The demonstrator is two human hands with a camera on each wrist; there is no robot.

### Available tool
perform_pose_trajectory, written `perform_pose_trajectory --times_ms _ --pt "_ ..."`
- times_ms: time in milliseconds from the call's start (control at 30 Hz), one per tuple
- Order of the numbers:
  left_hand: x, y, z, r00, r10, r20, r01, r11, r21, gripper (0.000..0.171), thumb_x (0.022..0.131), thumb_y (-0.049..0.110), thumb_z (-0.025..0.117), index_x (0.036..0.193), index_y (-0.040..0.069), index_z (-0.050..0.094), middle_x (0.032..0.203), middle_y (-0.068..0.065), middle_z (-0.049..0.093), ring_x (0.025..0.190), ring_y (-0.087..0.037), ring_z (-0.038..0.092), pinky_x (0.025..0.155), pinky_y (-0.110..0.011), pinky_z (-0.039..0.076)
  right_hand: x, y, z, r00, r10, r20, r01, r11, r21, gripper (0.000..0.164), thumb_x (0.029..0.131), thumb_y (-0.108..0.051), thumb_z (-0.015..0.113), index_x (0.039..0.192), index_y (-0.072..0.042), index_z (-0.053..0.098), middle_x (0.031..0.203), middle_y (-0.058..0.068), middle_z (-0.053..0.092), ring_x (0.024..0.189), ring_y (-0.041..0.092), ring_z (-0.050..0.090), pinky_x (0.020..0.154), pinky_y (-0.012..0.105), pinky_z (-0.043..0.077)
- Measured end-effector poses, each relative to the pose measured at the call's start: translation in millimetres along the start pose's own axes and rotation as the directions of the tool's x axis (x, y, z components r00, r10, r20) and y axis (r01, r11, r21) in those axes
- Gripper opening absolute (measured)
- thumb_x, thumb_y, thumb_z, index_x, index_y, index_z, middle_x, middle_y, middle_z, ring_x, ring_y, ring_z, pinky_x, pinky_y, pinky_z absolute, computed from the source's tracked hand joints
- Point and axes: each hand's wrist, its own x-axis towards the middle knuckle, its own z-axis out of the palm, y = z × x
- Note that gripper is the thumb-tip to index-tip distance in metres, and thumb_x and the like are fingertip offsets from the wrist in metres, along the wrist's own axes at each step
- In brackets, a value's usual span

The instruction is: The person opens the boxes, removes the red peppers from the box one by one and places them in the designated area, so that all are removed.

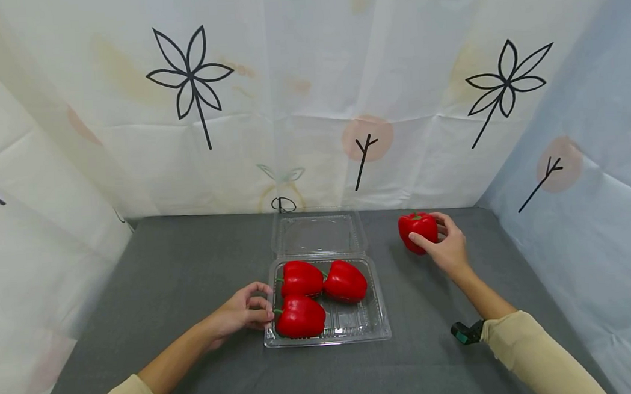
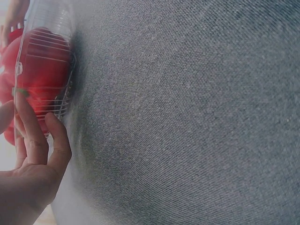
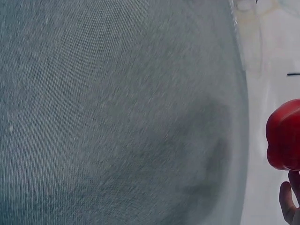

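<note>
A clear plastic clamshell container (image 1: 356,333) lies on the table with its lid folded back. Inside it are three red bell peppers (image 1: 301,316), two at the back and one at the front left. My left hand (image 1: 246,309) grips the container's left rim, thumb and fingertips right at the edge beside the front pepper's green stem. In the left wrist view, the fingers (image 2: 33,136) lie along the ribbed side wall. Off to the right, my right hand (image 1: 448,246) holds another red bell pepper (image 1: 416,230), stem up, raised over the table, its shadow apart from it.
The open lid (image 1: 318,233) reaches back close to the white patterned cloth wall (image 1: 311,131). Similar cloth closes in the left and right sides. Grey fabric covers the table (image 1: 205,252) around the container.
</note>
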Motion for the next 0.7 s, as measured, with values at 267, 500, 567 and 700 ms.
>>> perform_pose_trajectory --times_ms 267,500,567,700 --pt "0.6 -0.1 -0.3 1.000 -0.001 -0.001 0.001 1.000 -0.001 0.047 0.093 0.009 0.067 0.130 0.000 0.038 0.090 -0.008 0.066 0.078 -0.022 0.065 0.081 -0.036 0.056 5.7 21.1 -2.9 0.995 0.103 0.000 -0.103 0.991 -0.086 0.066 0.088 -0.029 0.075 0.140 -0.001 0.045 0.136 0.024 0.053 0.118 0.039 0.052 0.091 0.056 0.051" --pt "1.0 0.7 0.1 1.000 0.000 0.001 0.000 1.000 -0.013 0.047 0.093 0.007 0.066 0.129 -0.001 0.038 0.090 -0.007 0.066 0.077 -0.022 0.066 0.081 -0.036 0.056 10.6 30.0 -6.0 0.981 0.189 -0.033 -0.191 0.976 -0.107 0.067 0.091 -0.034 0.071 0.142 -0.002 0.043 0.138 0.026 0.050 0.123 0.041 0.047 0.095 0.059 0.047" --pt "1.0 0.5 0.2 1.000 0.004 -0.001 -0.004 1.000 -0.014 0.046 0.093 0.007 0.067 0.128 0.000 0.039 0.089 -0.007 0.066 0.077 -0.022 0.065 0.080 -0.036 0.056 10.9 33.0 -6.4 0.978 0.205 -0.029 -0.207 0.969 -0.133 0.069 0.091 -0.036 0.070 0.143 -0.001 0.041 0.139 0.027 0.049 0.124 0.042 0.046 0.096 0.059 0.046" --pt "1.2 -1.0 1.4 1.000 0.025 0.009 -0.025 1.000 -0.017 0.045 0.092 0.005 0.066 0.127 -0.002 0.039 0.087 -0.005 0.065 0.077 -0.021 0.065 0.078 -0.035 0.057 10.5 39.7 -7.5 0.972 0.234 -0.008 -0.231 0.951 -0.204 0.074 0.093 -0.040 0.067 0.146 0.002 0.038 0.141 0.030 0.046 0.127 0.045 0.044 0.099 0.060 0.044"
